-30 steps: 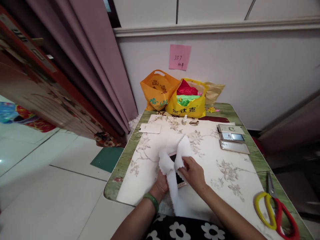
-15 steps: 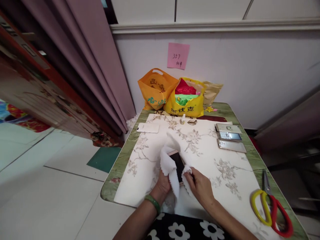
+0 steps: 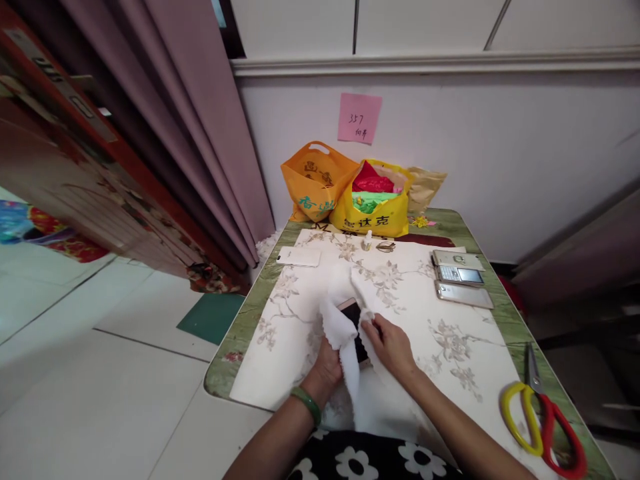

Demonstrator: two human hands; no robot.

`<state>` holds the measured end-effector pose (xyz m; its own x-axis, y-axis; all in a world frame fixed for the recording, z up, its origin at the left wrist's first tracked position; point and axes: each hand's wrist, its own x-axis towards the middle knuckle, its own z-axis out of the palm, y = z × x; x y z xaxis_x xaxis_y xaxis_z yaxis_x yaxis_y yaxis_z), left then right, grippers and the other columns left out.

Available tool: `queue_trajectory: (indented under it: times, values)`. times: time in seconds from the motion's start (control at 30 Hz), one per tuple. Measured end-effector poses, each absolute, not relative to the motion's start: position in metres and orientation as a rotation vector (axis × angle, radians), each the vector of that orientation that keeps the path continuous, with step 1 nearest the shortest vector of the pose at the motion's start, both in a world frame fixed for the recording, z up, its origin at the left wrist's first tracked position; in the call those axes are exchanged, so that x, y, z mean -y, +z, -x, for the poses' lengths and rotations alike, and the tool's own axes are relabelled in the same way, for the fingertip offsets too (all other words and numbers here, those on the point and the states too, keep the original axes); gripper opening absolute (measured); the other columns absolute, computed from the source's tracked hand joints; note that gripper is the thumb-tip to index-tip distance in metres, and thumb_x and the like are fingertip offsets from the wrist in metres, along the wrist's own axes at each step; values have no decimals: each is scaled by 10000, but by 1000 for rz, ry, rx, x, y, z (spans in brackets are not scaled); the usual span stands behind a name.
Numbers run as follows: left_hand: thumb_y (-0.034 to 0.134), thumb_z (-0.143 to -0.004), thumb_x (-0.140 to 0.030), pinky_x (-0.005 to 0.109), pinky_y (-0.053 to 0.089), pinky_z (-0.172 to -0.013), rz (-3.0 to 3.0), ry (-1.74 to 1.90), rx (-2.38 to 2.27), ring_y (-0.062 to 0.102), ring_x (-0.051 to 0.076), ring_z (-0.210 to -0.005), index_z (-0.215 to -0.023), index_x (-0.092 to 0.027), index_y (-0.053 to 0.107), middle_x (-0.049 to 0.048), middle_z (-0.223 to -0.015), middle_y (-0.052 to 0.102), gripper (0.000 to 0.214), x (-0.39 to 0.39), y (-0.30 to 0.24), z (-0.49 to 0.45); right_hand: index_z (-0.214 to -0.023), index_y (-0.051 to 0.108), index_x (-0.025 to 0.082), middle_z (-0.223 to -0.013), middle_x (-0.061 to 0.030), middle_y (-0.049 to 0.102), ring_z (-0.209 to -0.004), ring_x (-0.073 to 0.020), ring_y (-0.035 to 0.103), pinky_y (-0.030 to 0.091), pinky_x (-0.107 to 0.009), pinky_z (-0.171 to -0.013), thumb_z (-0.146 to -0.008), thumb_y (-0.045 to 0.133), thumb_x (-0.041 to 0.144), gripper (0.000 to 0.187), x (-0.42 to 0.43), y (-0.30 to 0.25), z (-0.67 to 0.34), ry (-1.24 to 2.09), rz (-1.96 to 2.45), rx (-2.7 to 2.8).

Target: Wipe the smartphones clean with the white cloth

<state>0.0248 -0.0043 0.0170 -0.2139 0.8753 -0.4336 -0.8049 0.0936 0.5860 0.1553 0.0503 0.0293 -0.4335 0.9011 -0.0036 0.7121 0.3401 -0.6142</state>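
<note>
Left grip (image 3: 327, 365): closed around the lower end of the smartphone (image 3: 353, 319) and the white cloth (image 3: 336, 325), thumb side hidden under the cloth; green bangle (image 3: 306, 405) on the wrist.
Right grip (image 3: 393, 347): fingertips (image 3: 369, 326) pinched together on a fold of the white cloth, pressed against the screen, just beside the left grip.
Smartphone: between both grips, tilted, far end poking out of the cloth, dark screen up.
White cloth: wrapped over the smartphone, tail hanging down below the left grip.
Bench (image 3: 239, 337): under both grips, covered by a floral sheet (image 3: 450, 337).
Beyond the left grip: white phone (image 3: 299, 256), orange bag (image 3: 315, 177), yellow bag (image 3: 373, 215).
Beyond the right grip: three phones (image 3: 461, 277) side by side.
Well right of the right grip: scissors (image 3: 543, 417) with yellow and red handles.
</note>
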Motion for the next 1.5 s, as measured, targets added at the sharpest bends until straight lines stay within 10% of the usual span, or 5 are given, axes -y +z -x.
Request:
queue_trajectory:
  times: [0.6, 1.17, 1.5]
  values:
    - [649, -759, -402, 395, 510, -810, -196, 1429, -959, 671, 277, -860, -1029, -128, 687, 116, -823, 728, 386, 11, 38, -36, -682, 485, 196, -566, 48, 457, -546, -110, 396, 319, -223, -523, -854, 513, 569, 411, -73, 31, -142, 1023, 1322, 1564]
    - [599, -593, -92, 221, 410, -592, -797, 1370, -1286, 551, 152, -663, -790, -143, 716, 8, -688, 661, 235, 18, 72, -10, -635, 381, 213, -567, 62, 374, -552, -102, 358, 335, -231, -518, -861, 491, 589, 452, -75, 64, -166, 1126, 1249, 1415]
    - [629, -638, -153, 201, 372, -534, -709, 1468, -1350, 429, 92, -549, -748, -149, 683, -38, -575, 564, 122, 27, 71, 0, -971, 593, 188, -885, -25, 680, -805, -159, 645, 534, -266, -699, -764, 616, 606, 467, -98, 69, -166, 1359, 1149, 406]
